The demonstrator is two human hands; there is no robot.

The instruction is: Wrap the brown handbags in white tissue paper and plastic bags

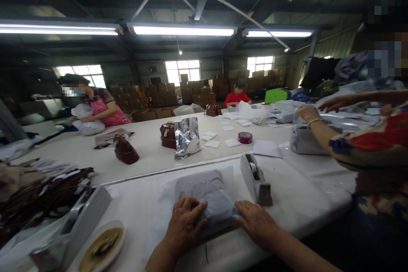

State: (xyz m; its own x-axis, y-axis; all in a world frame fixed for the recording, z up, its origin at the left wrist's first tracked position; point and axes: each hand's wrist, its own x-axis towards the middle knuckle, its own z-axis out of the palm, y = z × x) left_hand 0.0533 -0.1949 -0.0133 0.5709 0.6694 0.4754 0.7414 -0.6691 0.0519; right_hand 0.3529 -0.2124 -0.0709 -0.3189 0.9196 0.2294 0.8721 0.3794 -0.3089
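A flat package wrapped in pale paper inside a clear plastic bag (212, 189) lies on the near table in front of me. My left hand (188, 223) is on its near left side, fingers bent and thumb against the plastic. At the near right corner, my right hand (255, 223) grips the edge of the bag with its fingers close together. The contents of the package are hidden. Just beyond my right hand stands a grey tape dispenser (256, 180).
At left are a second tape dispenser (79, 221), a dish (101, 246) with brownish contents and a pile of brown straps (47, 197). Brown handbags (126, 149), silver foil packaging (187, 138) and purple tape (245, 137) lie beyond. A co-worker's arm (325, 131) is at right; others work farther back.
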